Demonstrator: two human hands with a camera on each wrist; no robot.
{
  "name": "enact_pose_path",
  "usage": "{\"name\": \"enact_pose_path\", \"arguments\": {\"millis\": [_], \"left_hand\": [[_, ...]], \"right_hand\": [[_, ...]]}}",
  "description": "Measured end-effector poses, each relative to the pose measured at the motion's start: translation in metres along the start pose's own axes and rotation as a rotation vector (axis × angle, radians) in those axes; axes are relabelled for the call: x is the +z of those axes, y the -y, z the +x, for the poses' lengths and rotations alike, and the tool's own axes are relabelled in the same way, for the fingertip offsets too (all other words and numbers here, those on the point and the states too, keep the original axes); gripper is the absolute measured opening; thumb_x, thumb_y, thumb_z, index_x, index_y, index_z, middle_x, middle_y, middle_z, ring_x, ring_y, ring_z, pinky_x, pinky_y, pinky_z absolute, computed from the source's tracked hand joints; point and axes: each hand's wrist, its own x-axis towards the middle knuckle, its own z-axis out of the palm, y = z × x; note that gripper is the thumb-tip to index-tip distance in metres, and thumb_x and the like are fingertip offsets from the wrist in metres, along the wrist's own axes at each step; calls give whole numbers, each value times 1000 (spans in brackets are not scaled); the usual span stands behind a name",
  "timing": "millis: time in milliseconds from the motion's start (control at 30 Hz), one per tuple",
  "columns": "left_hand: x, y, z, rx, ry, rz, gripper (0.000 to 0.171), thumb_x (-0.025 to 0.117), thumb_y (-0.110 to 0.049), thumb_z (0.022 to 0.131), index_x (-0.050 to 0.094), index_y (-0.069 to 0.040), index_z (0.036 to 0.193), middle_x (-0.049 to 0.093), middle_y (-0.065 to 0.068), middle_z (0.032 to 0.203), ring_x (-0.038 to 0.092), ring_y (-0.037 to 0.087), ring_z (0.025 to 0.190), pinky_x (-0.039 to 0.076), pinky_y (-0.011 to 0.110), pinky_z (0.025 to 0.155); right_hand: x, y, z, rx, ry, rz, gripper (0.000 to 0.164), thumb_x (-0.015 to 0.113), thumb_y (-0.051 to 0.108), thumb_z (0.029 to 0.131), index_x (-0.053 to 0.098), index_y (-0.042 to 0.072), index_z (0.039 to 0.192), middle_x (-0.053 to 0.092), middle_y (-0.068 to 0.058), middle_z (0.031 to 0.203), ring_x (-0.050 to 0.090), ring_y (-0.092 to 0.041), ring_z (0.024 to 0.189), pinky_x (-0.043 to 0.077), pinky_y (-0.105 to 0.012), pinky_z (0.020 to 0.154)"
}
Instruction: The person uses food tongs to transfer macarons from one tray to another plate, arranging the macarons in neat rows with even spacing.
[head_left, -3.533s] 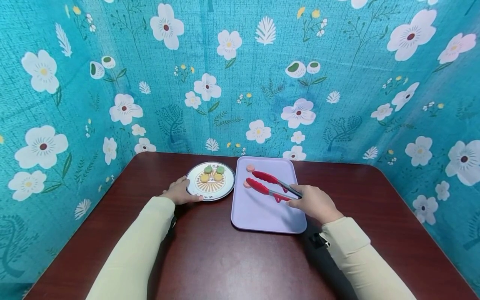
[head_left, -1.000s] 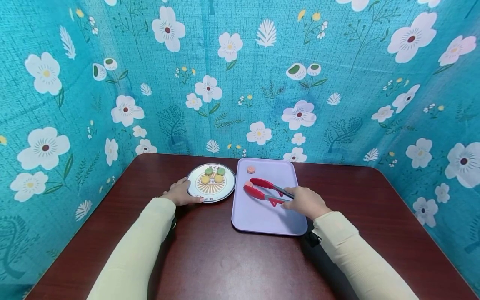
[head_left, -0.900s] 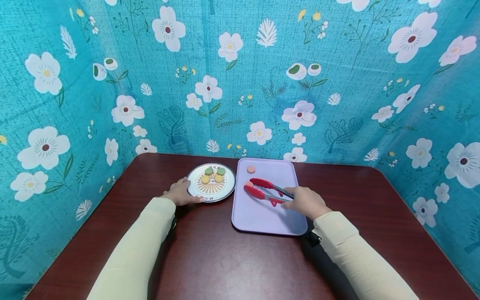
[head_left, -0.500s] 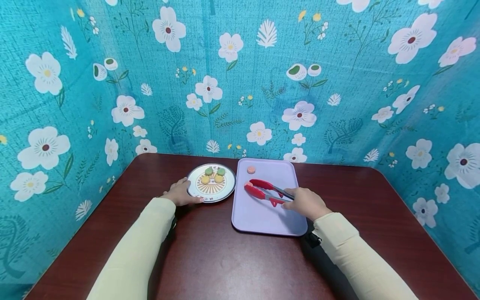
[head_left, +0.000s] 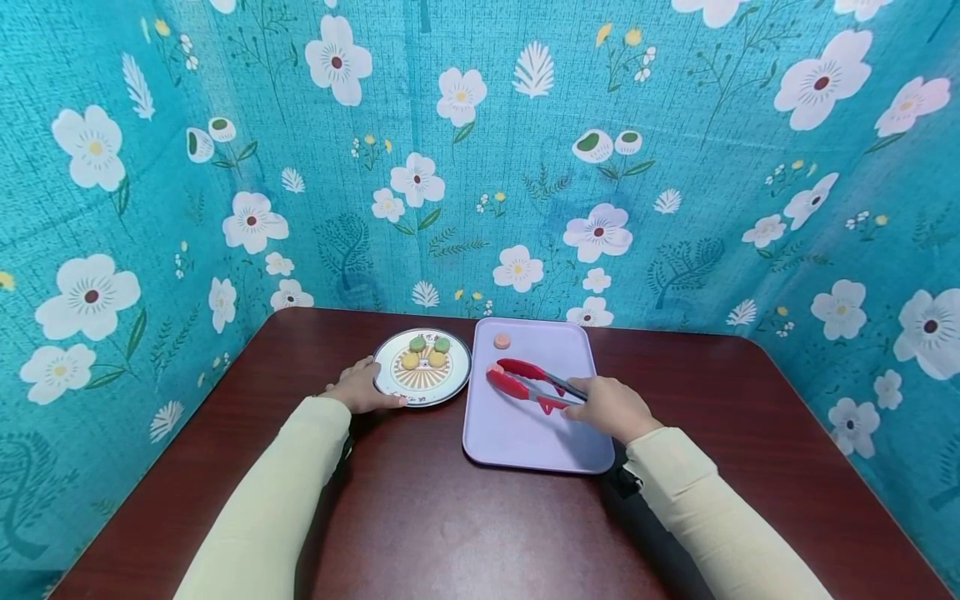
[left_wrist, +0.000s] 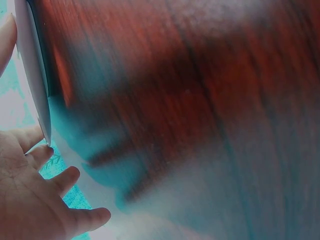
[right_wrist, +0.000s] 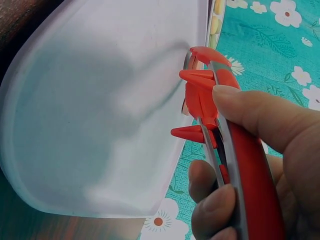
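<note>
My left hand (head_left: 362,388) holds the near-left rim of a white plate (head_left: 390,377), thumb along the front edge; in the left wrist view its other fingers are spread. Two green macarons (head_left: 429,344) and two yellow macarons (head_left: 423,360) sit on the plate. My right hand (head_left: 613,407) grips red-tipped metal tongs (head_left: 525,368), which reach left over a lilac tray (head_left: 517,433). A pink macaron (head_left: 495,369) lies between the tong tips, partly covered by them. Farther back on the tray rests another pink macaron (head_left: 502,341).
The plate stands left of the tray, close to its edge. Both are on a dark reddish-brown table (head_left: 457,533). Behind and at the sides hangs a turquoise flowered cloth (head_left: 480,208).
Since the oldest frame my right hand has moved slightly left, and the tongs have come down around the nearer pink macaron, their tips drawing closer together. My left hand stays at the plate.
</note>
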Motion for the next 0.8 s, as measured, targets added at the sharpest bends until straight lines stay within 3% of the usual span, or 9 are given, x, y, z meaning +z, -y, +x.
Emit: {"name": "enact_pose_path", "arguments": {"millis": [400, 800], "left_hand": [[-1, 0, 0, 4, -2, -8, 105, 74, -54, 73, 25, -4, 151, 17, 23, 156, 19, 45, 138, 18, 72, 105], [1, 2, 3, 3, -3, -8, 106, 75, -54, 73, 25, -2, 151, 17, 24, 156, 18, 45, 139, 16, 73, 105]], "right_hand": [[2, 1, 0, -14, -23, -13, 64, 79, 30, 79, 57, 11, 136, 67, -16, 108, 52, -22, 75, 46, -31, 57], [-1, 5, -3, -40, -44, -14, 65, 79, 30, 79, 56, 10, 136, 67, -17, 110, 54, -22, 77, 47, -31, 57]]}}
